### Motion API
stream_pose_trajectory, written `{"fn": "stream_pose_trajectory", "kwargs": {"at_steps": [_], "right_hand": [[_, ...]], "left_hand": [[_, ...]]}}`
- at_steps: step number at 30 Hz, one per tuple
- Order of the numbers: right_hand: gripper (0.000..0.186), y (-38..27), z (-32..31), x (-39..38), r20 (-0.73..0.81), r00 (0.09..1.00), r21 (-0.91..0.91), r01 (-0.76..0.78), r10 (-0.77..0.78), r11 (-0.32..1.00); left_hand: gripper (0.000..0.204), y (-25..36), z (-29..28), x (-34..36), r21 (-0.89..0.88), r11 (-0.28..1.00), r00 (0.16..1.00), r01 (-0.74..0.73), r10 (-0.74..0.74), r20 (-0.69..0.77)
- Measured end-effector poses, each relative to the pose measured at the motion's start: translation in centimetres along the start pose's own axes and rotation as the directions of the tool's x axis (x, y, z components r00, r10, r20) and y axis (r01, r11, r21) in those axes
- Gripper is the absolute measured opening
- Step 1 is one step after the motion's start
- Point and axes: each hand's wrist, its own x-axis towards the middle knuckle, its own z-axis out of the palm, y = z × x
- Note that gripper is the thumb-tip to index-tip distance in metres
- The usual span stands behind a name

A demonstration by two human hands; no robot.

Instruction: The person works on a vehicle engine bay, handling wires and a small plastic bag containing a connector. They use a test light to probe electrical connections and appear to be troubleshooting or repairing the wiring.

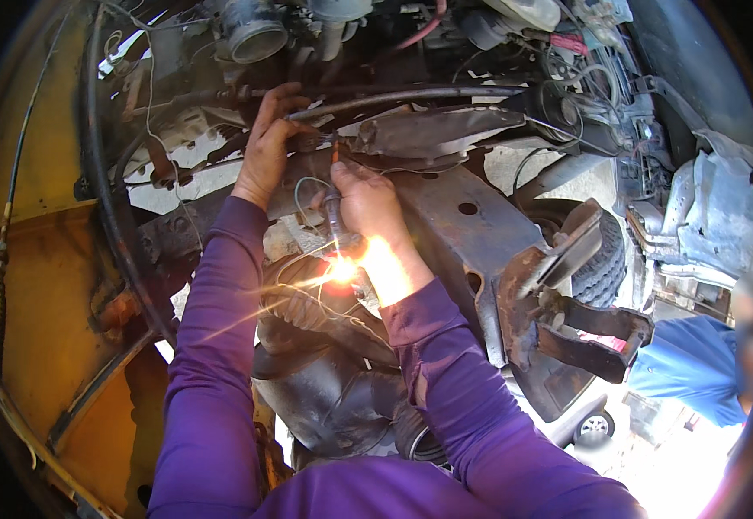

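My right hand (363, 201) is closed around a slim, dark-handled tool (333, 208) with an orange-red part pointing up. Just below that hand a very bright light (342, 270) glares, washing out my wrist, so its source cannot be made out. Thin pale wires (325, 298) trail around the glow. To the left, my left hand (266, 143) reaches up to a dark metal part, thumb and fingers bent toward the tool's upper end; whatever they pinch is too small to name. A long dark rod (411, 97) runs just beyond the fingers.
Vehicle parts surround my arms: a yellow panel (43, 294) at left, a steel frame beam (472, 216) and rusty bracket (558, 320) at right. A tire (600, 264) shows behind the bracket. Someone in blue clothing (688, 368) is at the far right.
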Motion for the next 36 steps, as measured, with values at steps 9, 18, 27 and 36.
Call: {"fn": "stream_pose_trajectory", "kwargs": {"at_steps": [9,18,27,36], "right_hand": [[0.025,1.6,-0.4,1.8,-0.038,0.994,-0.118,0.099,-0.104,0.988],[0.046,1.7,0.1,1.6,-0.079,0.965,-0.435,0.193,-0.251,0.879],[0.023,-1.9,0.5,-1.6,-0.040,0.999,0.056,0.036,-0.033,0.998],[0.032,-3.5,0.2,-4.1,-0.016,0.989,-0.051,0.147,-0.148,0.988]], "left_hand": [[0.057,0.3,0.6,0.0,0.164,0.975,0.988,-0.152,0.147,0.044],[0.056,1.5,0.3,-0.6,-0.068,0.989,0.988,0.129,-0.134,-0.077],[0.054,0.9,0.2,-0.3,0.014,0.996,0.996,0.088,-0.087,-0.018],[0.047,0.9,0.5,0.4,-0.101,0.980,0.985,0.173,-0.172,0.027]]}}
